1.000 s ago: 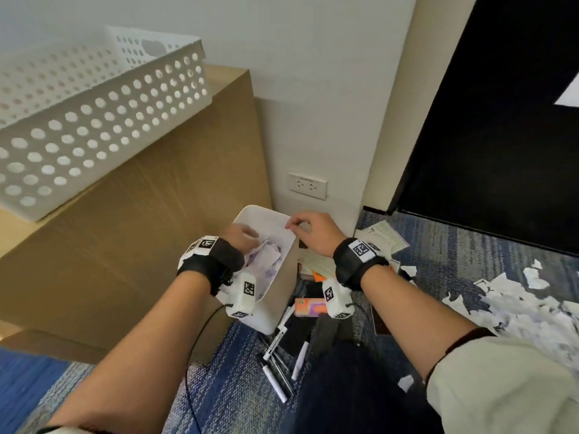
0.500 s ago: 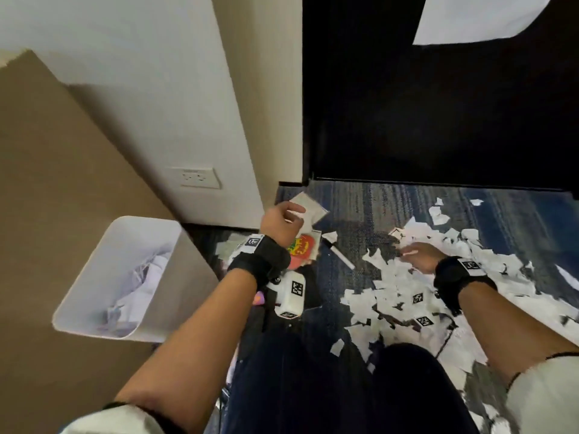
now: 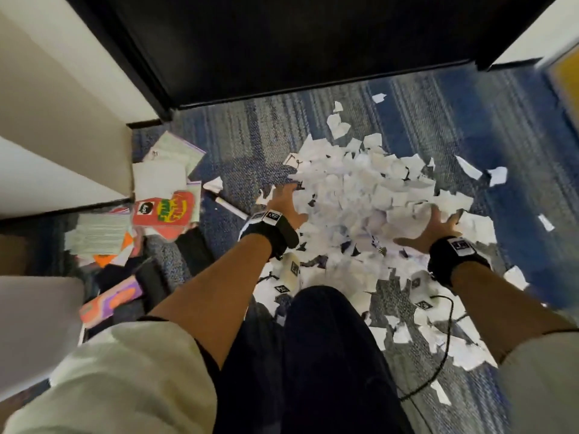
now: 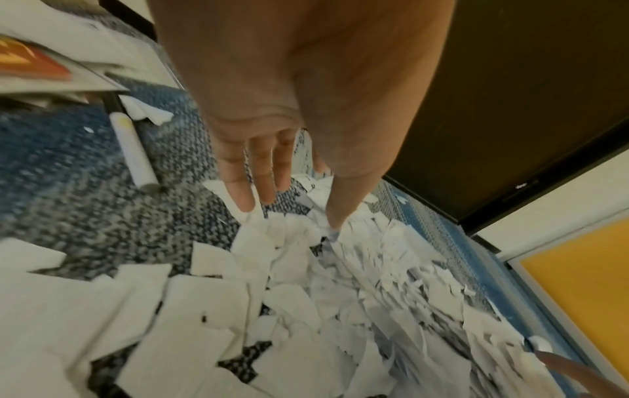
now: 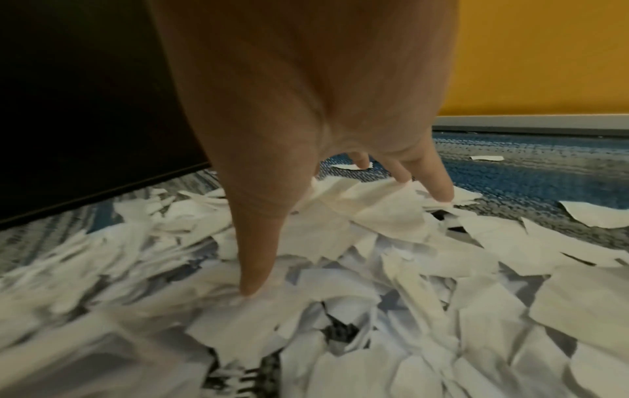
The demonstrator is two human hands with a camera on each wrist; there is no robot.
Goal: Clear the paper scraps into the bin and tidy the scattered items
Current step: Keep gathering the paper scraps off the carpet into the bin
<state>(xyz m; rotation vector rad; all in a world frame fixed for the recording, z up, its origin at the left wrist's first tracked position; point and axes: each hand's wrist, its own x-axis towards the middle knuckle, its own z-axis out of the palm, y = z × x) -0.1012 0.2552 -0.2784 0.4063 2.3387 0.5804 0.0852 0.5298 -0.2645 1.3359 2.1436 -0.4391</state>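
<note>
Only the head view shows the booklets (image 3: 163, 211) beside the paper scraps (image 3: 369, 195).

White paper scraps (image 3: 369, 195) lie on blue-and-grey woven carpet (image 3: 250, 136). Left of the left hand (image 3: 283, 203), an orange-red card (image 3: 166, 211) shows green-yellow lettering. Black wristbands (image 3: 272, 231).

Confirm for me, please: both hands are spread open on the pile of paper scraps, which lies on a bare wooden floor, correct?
Not quite. The left hand and right hand are spread on the paper scraps, but the head view shows blue patterned carpet, not bare wood.
</note>
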